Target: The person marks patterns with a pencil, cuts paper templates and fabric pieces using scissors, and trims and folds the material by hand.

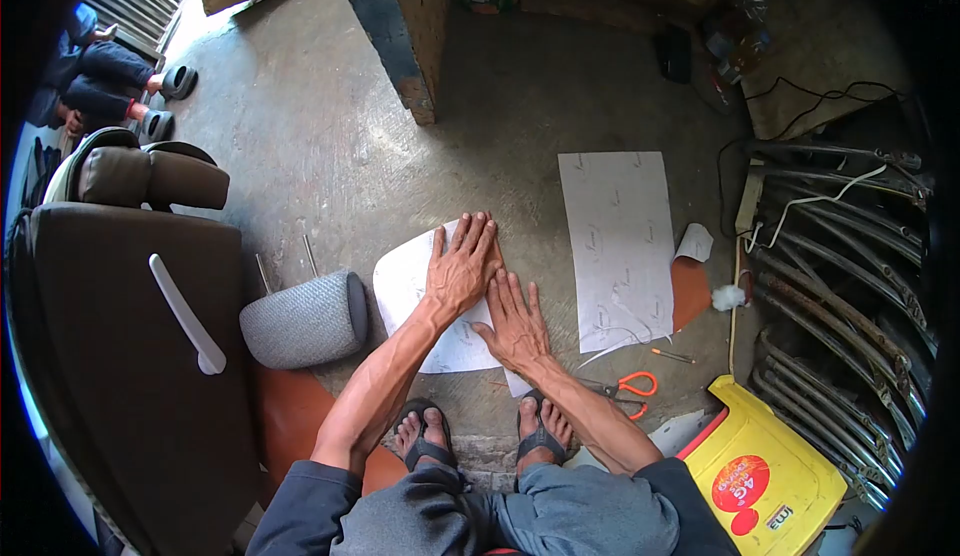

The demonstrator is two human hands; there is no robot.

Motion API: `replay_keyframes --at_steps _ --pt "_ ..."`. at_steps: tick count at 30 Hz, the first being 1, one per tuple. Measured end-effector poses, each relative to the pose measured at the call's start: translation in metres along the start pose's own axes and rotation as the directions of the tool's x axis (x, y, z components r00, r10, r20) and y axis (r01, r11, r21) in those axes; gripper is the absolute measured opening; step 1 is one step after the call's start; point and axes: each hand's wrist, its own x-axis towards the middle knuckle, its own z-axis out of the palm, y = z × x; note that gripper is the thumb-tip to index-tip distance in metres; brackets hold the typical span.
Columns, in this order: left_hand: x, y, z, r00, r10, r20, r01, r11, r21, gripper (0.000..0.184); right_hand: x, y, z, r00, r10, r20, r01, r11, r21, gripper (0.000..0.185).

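Observation:
A white printed sheet (405, 281) with a rounded outer edge lies on the concrete floor in front of my feet. My left hand (460, 268) rests flat on it, fingers stretched forward. Close beside it, my right hand (517, 326) lies palm down at the sheet's right edge, its fingers apart. A bit of orange-brown material shows by the left fingertips. To the right lies a larger white printed sheet (620, 246), partly over an orange-brown piece (690, 291). Orange-handled scissors (636, 388) and a pen (673, 355) are on the floor below it.
A grey headrest (303, 321) with two metal rods and a dark seat (130, 356) stand at the left. Metal tubes (840, 296) are stacked at the right above a yellow plastic piece (775, 466). A post (400, 36) rises ahead. Another person (110, 71) sits at the upper left.

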Motion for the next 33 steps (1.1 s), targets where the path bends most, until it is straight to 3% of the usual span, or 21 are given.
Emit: replay_keyframes --at_steps 5,10,13,15,16,19,23,24,33 --pt "0.002 -0.006 -0.004 1.0 0.014 -0.004 -0.014 1.0 0.001 0.069 -0.045 0.004 0.005 0.994 -0.019 0.111 0.014 0.999 0.048 0.081" --pt "0.002 -0.005 0.006 0.999 0.012 -0.041 -0.01 0.999 0.031 0.069 -0.065 0.007 0.008 0.992 -0.046 0.118 0.048 0.999 -0.014 0.085" --pt "-0.002 0.0 0.012 0.985 0.076 -0.155 -0.06 0.993 0.105 0.07 -0.065 0.004 0.005 0.988 -0.035 0.151 0.042 0.998 -0.042 0.087" --pt "-0.004 0.007 0.012 0.989 0.094 -0.112 -0.087 0.994 0.067 0.064 -0.066 0.003 0.002 0.991 -0.039 0.126 0.046 0.998 -0.052 0.087" --pt "-0.008 0.01 0.012 0.973 0.143 -0.179 -0.12 0.984 0.131 0.059 -0.066 0.002 0.002 0.992 -0.053 0.114 0.058 0.997 -0.046 0.087" --pt "-0.02 0.028 0.017 0.98 0.056 -0.191 -0.06 0.998 -0.015 0.059 -0.065 0.0 0.0 0.99 -0.042 0.134 0.053 0.996 -0.076 0.088" --pt "-0.041 0.043 0.024 0.988 -0.032 -0.151 0.029 0.999 -0.024 0.071 -0.063 -0.001 -0.001 0.981 -0.026 0.192 0.048 0.993 -0.108 0.088" --pt "-0.041 0.042 0.024 0.994 -0.041 -0.097 0.038 0.999 -0.029 0.074 -0.062 0.0 -0.001 0.982 -0.029 0.185 0.05 0.992 -0.112 0.088" --pt "-0.044 0.04 0.037 0.994 -0.028 -0.109 0.026 0.999 -0.02 0.074 -0.073 0.013 -0.019 0.99 -0.079 0.117 0.085 0.996 -0.039 0.08"
